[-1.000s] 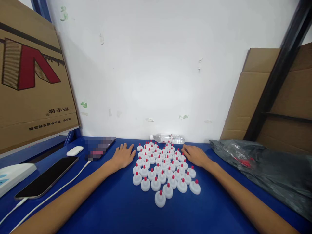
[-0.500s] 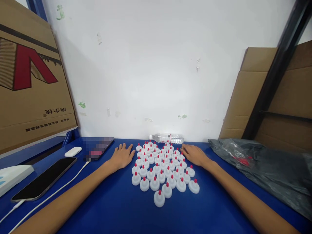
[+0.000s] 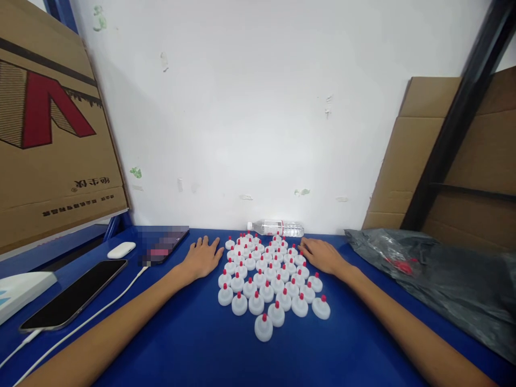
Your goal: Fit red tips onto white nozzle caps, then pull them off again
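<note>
Flat on the blue table [image 3: 193,338] lies my left hand [image 3: 202,258], palm down with fingers spread, just left of a cluster of white caps with red tips [image 3: 266,292]. On the other side, my right hand [image 3: 320,255] rests palm down at the cluster's back right edge, its fingers stretched out and holding nothing. The fingertips there are close to the caps; whether they touch I cannot tell. Several caps stand with red tips up, packed densely toward the back. One cap [image 3: 263,328] sits nearest me at the front.
Behind the caps a clear plastic bottle [image 3: 282,228] lies along the white wall. At left are a phone [image 3: 76,295], a second dark phone [image 3: 169,247], a white case [image 3: 121,250], a white cable [image 3: 100,312] and a cardboard box [image 3: 60,177]. A grey plastic bag [image 3: 435,285] lies right.
</note>
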A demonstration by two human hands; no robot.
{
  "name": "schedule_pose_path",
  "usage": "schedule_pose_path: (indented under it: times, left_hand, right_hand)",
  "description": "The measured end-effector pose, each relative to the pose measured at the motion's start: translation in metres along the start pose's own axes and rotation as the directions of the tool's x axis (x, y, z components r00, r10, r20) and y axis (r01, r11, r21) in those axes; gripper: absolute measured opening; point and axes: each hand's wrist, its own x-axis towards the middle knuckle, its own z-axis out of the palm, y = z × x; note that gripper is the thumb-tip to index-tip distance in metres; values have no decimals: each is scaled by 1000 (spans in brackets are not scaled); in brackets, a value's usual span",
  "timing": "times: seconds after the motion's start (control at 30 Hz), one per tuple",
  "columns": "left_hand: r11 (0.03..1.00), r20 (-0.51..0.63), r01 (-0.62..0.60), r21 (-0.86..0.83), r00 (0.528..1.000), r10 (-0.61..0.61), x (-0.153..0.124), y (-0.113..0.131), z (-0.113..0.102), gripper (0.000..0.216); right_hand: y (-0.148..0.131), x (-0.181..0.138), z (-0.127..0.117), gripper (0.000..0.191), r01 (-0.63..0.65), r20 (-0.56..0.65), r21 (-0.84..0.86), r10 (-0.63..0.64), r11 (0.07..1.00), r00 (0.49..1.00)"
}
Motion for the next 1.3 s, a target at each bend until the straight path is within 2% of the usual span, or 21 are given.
schedule_pose_path:
  times: [1.3]
  left_hand:
    - [1000, 9, 0, -4, 1000, 0, -1, 0, -2, 61]
  right_hand:
    - [0, 0, 0, 27, 0, 1, -11, 0, 1000, 1000]
